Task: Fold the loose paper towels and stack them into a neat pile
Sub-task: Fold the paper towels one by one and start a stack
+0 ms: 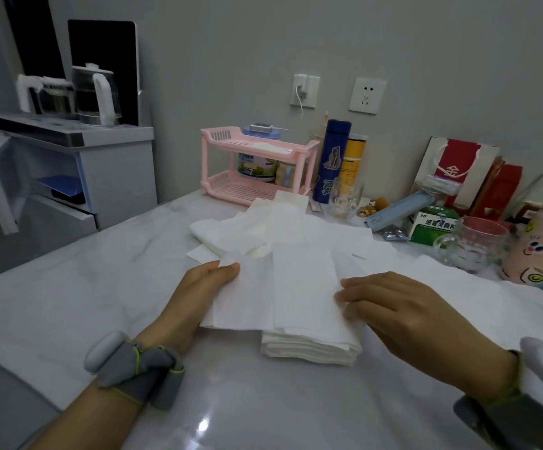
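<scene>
As the left hand (205, 287) pinched the paper towel (296, 287) by its left edge above the folded pile (309, 347), the right hand (403, 306) lay at its right edge, grip not discernible; we judged the sheet light, limp, easily torn; best taken at the corners; loose towels (257, 228) lay behind.

The left grip (198, 297) shows only its thumb; its fingers lie hidden under the paper towel (302, 287). That sheet covers the top of the folded pile (309, 347). The right edge cuts off the pink bottle (542, 245) and the right wrist band (507, 417). How many sheets the loose heap (247, 228) holds cannot be told.
</scene>
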`<action>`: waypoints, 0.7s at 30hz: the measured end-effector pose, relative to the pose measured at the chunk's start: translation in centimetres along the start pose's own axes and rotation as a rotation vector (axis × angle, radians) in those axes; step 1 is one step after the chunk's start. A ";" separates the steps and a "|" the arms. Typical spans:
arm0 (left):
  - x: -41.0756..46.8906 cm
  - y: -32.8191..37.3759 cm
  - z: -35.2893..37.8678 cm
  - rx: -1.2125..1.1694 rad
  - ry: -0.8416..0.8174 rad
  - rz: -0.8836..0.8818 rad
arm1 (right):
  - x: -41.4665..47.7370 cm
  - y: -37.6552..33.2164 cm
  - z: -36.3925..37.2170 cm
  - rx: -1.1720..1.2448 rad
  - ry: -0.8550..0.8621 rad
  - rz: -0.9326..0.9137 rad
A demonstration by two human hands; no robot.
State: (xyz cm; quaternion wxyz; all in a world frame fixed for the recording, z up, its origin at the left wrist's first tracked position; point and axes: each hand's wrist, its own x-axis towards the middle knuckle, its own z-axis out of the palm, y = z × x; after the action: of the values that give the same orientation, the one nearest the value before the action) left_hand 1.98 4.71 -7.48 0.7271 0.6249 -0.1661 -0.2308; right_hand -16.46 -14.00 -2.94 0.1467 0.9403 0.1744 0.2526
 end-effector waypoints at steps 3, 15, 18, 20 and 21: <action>-0.1 0.0 0.0 -0.005 -0.017 -0.005 | -0.2 -0.1 -0.5 -0.013 0.029 0.022; -0.7 2.3 0.7 -0.214 -0.267 -0.052 | -1.5 -1.3 -2.8 0.238 -0.217 0.216; -0.5 3.6 0.8 0.011 -0.407 -0.023 | -2.3 -1.7 -5.5 0.429 -0.306 0.346; 0.0 4.2 1.4 0.267 -0.412 0.018 | -2.6 -0.9 -7.2 0.451 -0.161 0.390; 0.2 4.3 1.8 0.367 -0.398 0.037 | -2.6 -0.2 -7.9 0.411 -0.081 0.434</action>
State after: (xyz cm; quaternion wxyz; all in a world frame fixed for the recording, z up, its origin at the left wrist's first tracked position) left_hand 1.75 3.58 -2.99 0.5589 0.6854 -0.3560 -0.3018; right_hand -22.78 -13.43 2.44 -0.0972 0.9750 0.0106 0.1997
